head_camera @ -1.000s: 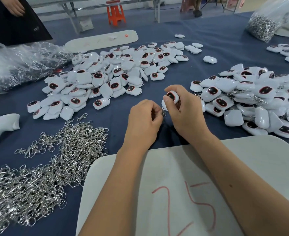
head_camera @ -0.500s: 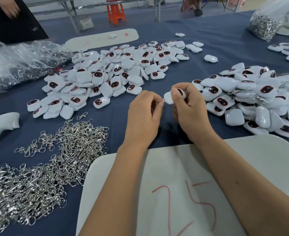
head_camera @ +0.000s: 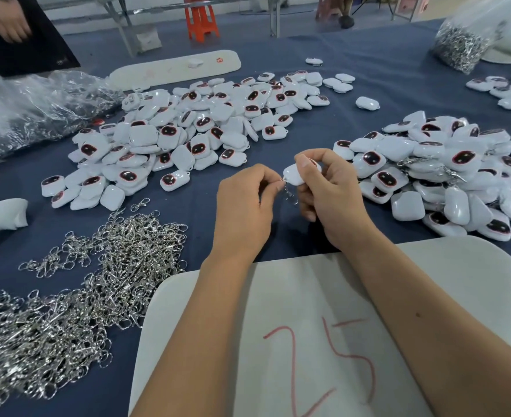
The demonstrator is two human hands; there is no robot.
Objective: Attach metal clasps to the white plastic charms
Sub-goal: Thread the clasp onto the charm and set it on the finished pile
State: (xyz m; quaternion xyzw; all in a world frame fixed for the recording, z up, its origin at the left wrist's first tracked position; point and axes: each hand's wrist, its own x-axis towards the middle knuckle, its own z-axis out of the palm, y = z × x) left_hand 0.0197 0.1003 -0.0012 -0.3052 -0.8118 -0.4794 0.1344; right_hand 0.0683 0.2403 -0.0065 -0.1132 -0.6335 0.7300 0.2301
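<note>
Now my right hand (head_camera: 332, 200) pinches charm (head_camera: 293, 176) above bench (head_camera: 383, 70) centre. My left hand (head_camera: 245, 209) pinches clasp (head_camera: 288, 192) at charm's loop, chain dangling between hands. Clasp pile (head_camera: 76, 284) at left edge, charm heap (head_camera: 182, 136) behind, second heap (head_camera: 447, 173) at right. Board marked 25 (head_camera: 323, 356) at near edge.

The right hand (head_camera: 331, 191) covers most of the white charm (head_camera: 293, 176). The metal clasp (head_camera: 288, 192) between the hands is too small to make out. Left of the left hand (head_camera: 245, 209), the clasp pile (head_camera: 67, 296) is cut off.
</note>
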